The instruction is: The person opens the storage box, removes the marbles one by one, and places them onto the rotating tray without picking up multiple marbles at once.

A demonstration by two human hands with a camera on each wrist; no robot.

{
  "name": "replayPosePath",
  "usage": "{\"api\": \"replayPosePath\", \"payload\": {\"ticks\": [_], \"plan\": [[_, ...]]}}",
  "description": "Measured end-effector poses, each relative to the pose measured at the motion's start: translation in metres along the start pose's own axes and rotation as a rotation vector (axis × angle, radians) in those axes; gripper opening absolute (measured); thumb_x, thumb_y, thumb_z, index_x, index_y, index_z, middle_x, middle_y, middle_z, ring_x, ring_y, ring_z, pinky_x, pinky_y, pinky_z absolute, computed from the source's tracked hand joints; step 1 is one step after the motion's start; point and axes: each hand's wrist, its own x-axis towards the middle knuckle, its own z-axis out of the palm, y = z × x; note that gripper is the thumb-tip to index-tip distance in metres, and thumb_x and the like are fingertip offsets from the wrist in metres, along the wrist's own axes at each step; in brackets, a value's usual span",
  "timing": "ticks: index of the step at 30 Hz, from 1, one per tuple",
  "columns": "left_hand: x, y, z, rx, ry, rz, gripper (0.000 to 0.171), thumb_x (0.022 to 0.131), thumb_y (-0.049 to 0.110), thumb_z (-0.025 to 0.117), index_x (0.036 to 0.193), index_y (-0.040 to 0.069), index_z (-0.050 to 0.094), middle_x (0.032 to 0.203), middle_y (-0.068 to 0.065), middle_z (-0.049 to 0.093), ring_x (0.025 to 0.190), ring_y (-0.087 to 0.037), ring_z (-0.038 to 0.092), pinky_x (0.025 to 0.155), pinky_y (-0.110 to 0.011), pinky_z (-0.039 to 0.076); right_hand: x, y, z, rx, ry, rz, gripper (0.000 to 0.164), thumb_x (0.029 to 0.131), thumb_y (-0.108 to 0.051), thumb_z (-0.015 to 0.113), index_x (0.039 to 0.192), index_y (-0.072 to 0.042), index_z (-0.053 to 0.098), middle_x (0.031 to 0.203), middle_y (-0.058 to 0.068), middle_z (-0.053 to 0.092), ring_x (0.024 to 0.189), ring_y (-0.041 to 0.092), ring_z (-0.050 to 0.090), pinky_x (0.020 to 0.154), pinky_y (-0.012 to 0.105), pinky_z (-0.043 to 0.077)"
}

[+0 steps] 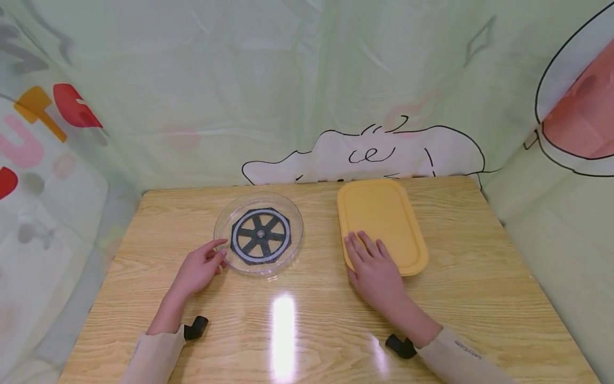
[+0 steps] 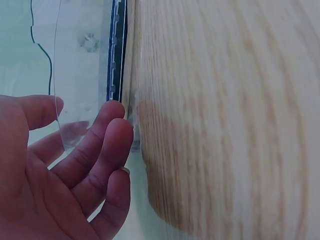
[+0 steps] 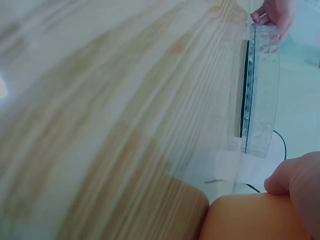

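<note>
A clear round dish (image 1: 296, 249) stands on the table at the left, with a dark octagonal piece (image 1: 249, 233) inside it, showing a pale ring and spokes like a wheel. My left hand (image 1: 199, 269) is at the dish's left side, pinching its wall between thumb and forefinger. In the left wrist view one fingertip (image 2: 75, 131) shows through the clear plastic; the other fingers are loosely bent beside the dish. To the right lies a yellow rectangular container (image 1: 379, 208) with rounded corners. My right hand (image 1: 376, 277) rests on its near left part, fingers straight and spread.
The wooden table (image 1: 230, 341) ends at the back against a pale green printed curtain (image 1: 230, 96), which also runs along both sides. Black fittings (image 1: 195, 328) sit at both sleeve cuffs. Bare wood separates the dish from the yellow container.
</note>
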Motion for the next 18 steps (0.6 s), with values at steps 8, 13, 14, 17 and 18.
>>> {"api": "replayPosePath", "payload": {"ticks": [8, 13, 14, 17, 18], "plan": [[0.001, 0.0, 0.001, -0.008, 0.004, -0.014, 0.042, 0.104, 0.027, 0.053, 0.142, 0.01, 0.052, 0.084, -0.004, 0.068, 0.069, -0.019, 0.062, 0.061, -0.03, 0.045, 0.004, -0.005, 0.005, 0.036, 0.016, 0.005, 0.063, 0.085, -0.024, 0.074, 0.139, 0.003, 0.054, 0.141, 0.018, 0.054, 0.135, 0.037, 0.045, 0.105, 0.058, 0.037], [0.001, 0.0, 0.002, -0.021, 0.002, -0.026, 0.041, 0.104, 0.026, 0.053, 0.142, 0.011, 0.052, 0.083, -0.005, 0.067, 0.067, -0.021, 0.06, 0.062, -0.032, 0.045, 0.006, -0.009, 0.005, 0.045, 0.017, 0.006, 0.063, 0.088, -0.028, 0.072, 0.14, 0.003, 0.053, 0.142, 0.018, 0.054, 0.135, 0.037, 0.045, 0.105, 0.058, 0.037], [0.001, 0.0, 0.002, -0.027, 0.004, -0.028, 0.04, 0.104, 0.026, 0.054, 0.142, 0.012, 0.052, 0.082, -0.005, 0.067, 0.066, -0.021, 0.06, 0.062, -0.032, 0.045, 0.007, -0.009, 0.005, 0.05, 0.016, 0.007, 0.063, 0.089, -0.028, 0.071, 0.14, 0.003, 0.053, 0.142, 0.018, 0.054, 0.135, 0.037, 0.044, 0.106, 0.058, 0.037], [0.002, -0.001, 0.003, -0.04, 0.002, -0.022, 0.039, 0.104, 0.024, 0.053, 0.141, 0.011, 0.053, 0.081, -0.006, 0.067, 0.063, -0.022, 0.059, 0.061, -0.032, 0.044, 0.008, -0.011, 0.006, 0.055, 0.021, 0.006, 0.063, 0.089, -0.029, 0.071, 0.14, 0.003, 0.053, 0.142, 0.018, 0.054, 0.135, 0.037, 0.045, 0.105, 0.057, 0.037], [0.002, -0.001, 0.003, -0.048, 0.002, -0.023, 0.038, 0.105, 0.024, 0.053, 0.14, 0.012, 0.053, 0.081, -0.006, 0.066, 0.062, -0.022, 0.058, 0.061, -0.033, 0.043, 0.008, -0.011, 0.006, 0.057, 0.026, 0.004, 0.063, 0.089, -0.029, 0.071, 0.14, 0.004, 0.053, 0.141, 0.019, 0.054, 0.135, 0.037, 0.045, 0.105, 0.057, 0.038]]}}
